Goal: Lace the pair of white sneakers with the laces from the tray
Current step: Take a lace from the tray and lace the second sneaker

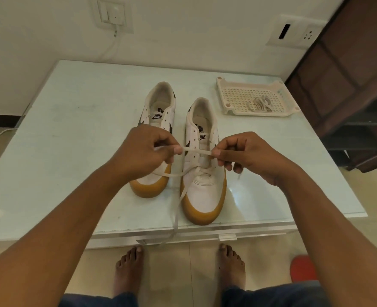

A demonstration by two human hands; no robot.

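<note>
The left grip point(146, 151) and right grip point(247, 156) each pinched the lace point(197, 151), stretched between them above the right sneaker point(205, 196).

The left hand point(145, 151) and right hand point(247, 156) are bare, as are the forearms point(72, 218) and feet point(128, 267). Dark blue trousers point(272, 295) cover the legs.
</note>
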